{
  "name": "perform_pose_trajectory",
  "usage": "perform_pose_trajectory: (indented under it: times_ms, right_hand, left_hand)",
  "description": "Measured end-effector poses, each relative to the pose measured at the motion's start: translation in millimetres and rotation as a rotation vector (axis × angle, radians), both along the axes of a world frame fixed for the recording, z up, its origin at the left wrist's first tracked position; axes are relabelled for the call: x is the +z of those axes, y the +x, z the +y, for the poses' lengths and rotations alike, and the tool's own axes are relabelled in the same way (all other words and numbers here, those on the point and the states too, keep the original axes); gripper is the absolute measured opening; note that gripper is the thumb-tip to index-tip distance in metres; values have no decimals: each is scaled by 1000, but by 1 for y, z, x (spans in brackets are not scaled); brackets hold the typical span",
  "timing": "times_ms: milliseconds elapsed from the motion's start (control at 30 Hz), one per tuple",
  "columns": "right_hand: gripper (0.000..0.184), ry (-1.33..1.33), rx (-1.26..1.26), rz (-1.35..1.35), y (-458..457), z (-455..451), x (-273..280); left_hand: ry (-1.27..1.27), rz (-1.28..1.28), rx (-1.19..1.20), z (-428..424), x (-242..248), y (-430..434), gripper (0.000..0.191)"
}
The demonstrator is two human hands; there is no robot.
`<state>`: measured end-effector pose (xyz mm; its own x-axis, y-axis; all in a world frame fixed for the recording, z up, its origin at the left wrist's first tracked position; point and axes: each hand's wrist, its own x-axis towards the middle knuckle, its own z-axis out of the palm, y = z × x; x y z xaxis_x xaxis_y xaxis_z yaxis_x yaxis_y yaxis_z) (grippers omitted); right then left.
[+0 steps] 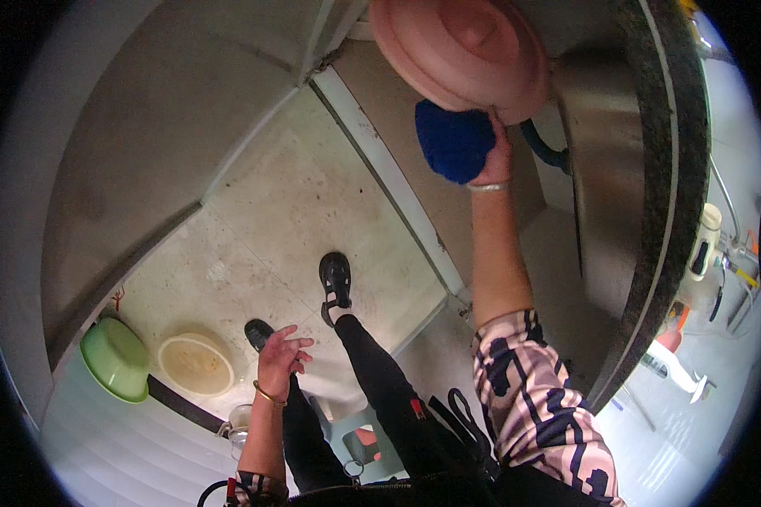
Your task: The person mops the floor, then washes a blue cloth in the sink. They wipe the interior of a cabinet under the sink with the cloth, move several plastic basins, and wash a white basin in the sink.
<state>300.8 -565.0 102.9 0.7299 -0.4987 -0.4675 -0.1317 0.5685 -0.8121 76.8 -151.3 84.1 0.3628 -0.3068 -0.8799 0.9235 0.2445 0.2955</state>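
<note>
My right hand [500, 152] reaches into a cabinet beneath the counter, at the upper right of the head view. A folded dark blue cloth [453, 141] is in its grasp. Directly beyond the fingers is a round pink plastic basin or lid [463, 54]; the fingertips meet its rim, and whether they grip it is hidden. Lower left of centre, my left hand [285, 352] hangs over the floor with its fingers apart, holding nothing.
A green basin [115, 360] leans at the lower left beside a cream basin [196, 364]. The cabinet's sill [387, 171] crosses the floor's edge. Right of my arm are a metal sink bowl [602, 171], a drain hose [545, 149] and the dark countertop edge [663, 222].
</note>
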Motion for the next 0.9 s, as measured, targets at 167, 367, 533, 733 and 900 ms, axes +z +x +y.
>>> perform_pose_trajectory:
  times_ms: [167,367,533,733,900]
  right_hand:
    - [55,-22,125,92,64,-20,-5]
    - [78,-206,176,316,111,-19,-7]
    - [84,-234,288,307,108,-10,5]
    - [66,-401,152,404,126,-2,-16]
    - [58,-243,201,251,128,-13,-31]
  left_hand:
    - [0,-8,51,-9,-1,-6,38]
    - [-1,-6,79,-25,-4,-10,35]
    - [-23,-2,86,-29,-3,-16,36]
    - [12,5,42,-27,0,-20,33]
    - [26,27,36,-26,4,-25,31]
